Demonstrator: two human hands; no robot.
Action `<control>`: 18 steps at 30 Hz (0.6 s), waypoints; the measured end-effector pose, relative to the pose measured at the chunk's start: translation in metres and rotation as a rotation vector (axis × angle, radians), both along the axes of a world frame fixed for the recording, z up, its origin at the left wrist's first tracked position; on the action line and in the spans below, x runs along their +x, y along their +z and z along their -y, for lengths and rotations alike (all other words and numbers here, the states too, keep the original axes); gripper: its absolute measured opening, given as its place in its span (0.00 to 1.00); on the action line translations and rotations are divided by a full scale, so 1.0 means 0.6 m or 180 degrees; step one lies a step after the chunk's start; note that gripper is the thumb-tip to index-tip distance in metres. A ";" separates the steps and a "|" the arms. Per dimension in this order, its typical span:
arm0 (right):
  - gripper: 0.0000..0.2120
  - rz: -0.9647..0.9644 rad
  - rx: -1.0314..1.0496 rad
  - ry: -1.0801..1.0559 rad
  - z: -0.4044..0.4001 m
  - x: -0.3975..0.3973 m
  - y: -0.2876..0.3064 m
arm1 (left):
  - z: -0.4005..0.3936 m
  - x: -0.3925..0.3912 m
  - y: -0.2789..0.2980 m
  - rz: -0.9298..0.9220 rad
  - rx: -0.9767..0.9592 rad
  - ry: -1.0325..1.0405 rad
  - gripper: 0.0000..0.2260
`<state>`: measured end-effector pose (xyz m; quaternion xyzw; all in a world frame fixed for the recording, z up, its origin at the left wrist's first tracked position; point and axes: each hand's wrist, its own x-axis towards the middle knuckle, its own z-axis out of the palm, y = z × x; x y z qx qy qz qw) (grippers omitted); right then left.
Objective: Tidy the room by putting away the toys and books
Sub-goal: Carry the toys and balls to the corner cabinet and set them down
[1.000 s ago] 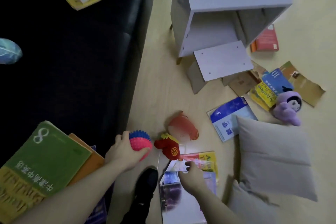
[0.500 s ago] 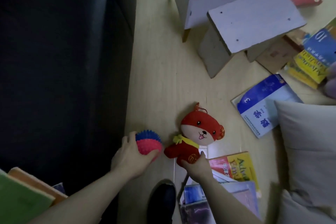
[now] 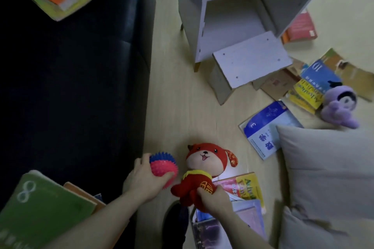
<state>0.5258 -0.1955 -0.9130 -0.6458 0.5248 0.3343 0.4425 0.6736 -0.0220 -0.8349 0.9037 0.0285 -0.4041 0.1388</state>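
1. Head view: left hand grips a spiky pink-and-blue ball just above the wooden floor, beside a dark sofa.
2. Right hand clutches the body of a red plush dog, which overlaps books on the floor.
3. A white shelf unit stands farther off; a blue book, a purple plush and a beige cushion lie on the right.

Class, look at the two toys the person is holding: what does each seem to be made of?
Spiky ball, in the left hand: probably soft rubber or plastic, with moulded spikes and a slight sheen. Red dog toy, in the right hand: plush fabric, with a fuzzy matte surface and stitched face.
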 end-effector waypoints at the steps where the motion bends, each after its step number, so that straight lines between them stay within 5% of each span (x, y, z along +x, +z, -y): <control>1: 0.26 0.0021 -0.0020 0.0055 0.007 -0.004 0.037 | 0.002 -0.002 0.040 -0.0001 0.0004 0.0032 0.44; 4: 0.31 0.0127 -0.0043 0.0156 0.030 -0.019 0.155 | 0.000 -0.013 0.149 0.0042 0.0026 0.0119 0.44; 8: 0.16 0.0331 -0.0044 0.0170 0.054 -0.029 0.374 | -0.018 -0.040 0.321 0.0044 0.0000 0.0158 0.43; 15: 0.23 0.0596 -0.0204 0.0432 0.077 -0.155 0.692 | -0.058 -0.185 0.627 0.0435 -0.0187 -0.0018 0.43; 18: 0.18 0.0841 -0.0360 0.0568 0.087 -0.231 0.847 | -0.058 -0.280 0.743 0.0724 -0.0437 0.0089 0.44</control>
